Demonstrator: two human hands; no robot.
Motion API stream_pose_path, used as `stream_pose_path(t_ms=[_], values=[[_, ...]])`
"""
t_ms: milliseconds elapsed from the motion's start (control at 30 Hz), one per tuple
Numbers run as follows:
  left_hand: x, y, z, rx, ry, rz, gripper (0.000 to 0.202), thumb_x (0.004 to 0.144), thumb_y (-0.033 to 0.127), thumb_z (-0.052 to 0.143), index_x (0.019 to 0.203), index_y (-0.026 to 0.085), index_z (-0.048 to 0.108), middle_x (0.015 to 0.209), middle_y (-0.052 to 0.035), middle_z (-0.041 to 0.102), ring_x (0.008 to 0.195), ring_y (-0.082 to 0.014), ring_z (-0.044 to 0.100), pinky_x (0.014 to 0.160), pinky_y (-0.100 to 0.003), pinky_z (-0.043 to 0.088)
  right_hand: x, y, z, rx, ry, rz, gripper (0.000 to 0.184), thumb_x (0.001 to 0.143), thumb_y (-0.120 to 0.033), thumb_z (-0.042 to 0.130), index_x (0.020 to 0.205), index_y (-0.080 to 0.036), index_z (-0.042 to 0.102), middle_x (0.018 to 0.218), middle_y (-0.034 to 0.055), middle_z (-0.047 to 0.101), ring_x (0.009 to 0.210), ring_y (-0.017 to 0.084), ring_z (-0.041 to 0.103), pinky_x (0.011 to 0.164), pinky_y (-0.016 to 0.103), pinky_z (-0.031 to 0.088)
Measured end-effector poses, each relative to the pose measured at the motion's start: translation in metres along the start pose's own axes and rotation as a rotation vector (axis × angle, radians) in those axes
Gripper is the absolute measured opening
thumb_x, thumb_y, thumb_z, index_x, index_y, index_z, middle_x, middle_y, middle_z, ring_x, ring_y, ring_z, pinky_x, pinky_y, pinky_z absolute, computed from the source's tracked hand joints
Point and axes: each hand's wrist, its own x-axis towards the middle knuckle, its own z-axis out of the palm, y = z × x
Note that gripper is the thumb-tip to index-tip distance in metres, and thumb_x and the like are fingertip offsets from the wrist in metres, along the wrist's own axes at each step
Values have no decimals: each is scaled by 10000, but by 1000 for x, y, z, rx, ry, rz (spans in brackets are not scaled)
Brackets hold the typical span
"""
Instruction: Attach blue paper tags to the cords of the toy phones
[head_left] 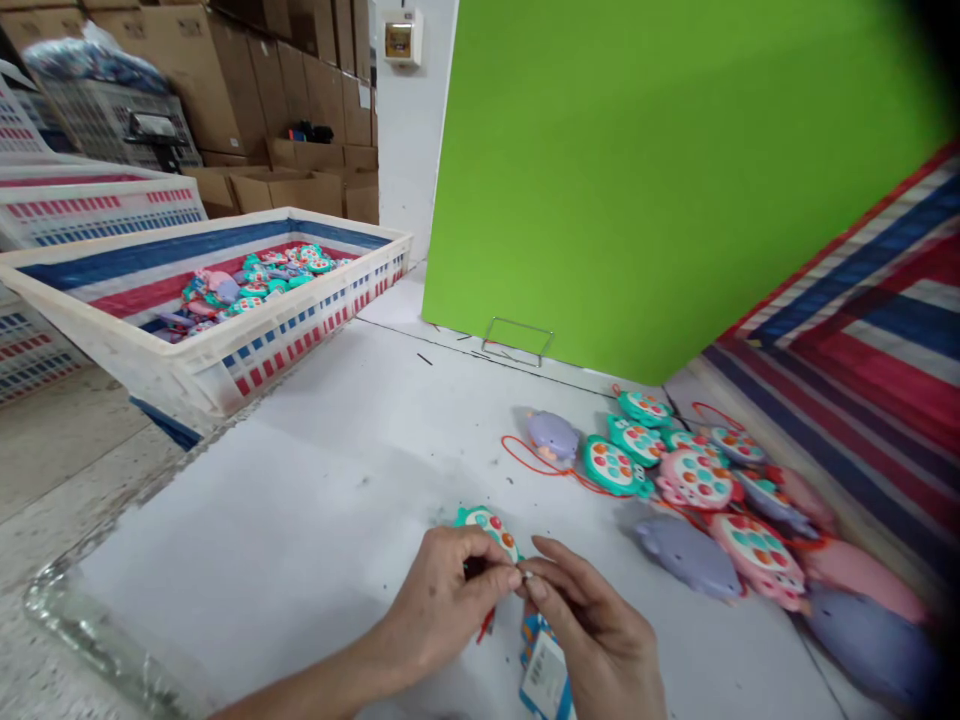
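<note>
Fingers (501, 577) pinched together, teal toy (489, 522) held behind left ones

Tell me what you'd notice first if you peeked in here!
The huge bright green board standing at the back right jumps out first. Next come the colourful toys heaped on the white table to the right, with more in the striped crate at the left. At the bottom, the left hand and right hand pinch their fingers together at a teal toy.

Bright, even light; right edge blurred, vignetted.
</note>
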Motion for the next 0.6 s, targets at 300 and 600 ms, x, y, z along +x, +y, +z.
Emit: stream_pose_path(t_ms=[300,600], values=[[-2,0,-10,70,-71,71,169,731,163,490,598,152,594,585,-3,563,557,-119,493,516,-205,374,6,-1,5,312,-268,334,320,612,-307,747,904,-213,656,580,-24,589,494,68,477,481,170,395],[-6,-18,-8,-5,-52,46,189,675,82,516,675,157,690,609,-3,598,588,-119,513,553,-192,374,12,2,10,-18,-224,298,266,514,-420,750,709,-259,670,404,-26,537,372,144,516,385,248,422]])
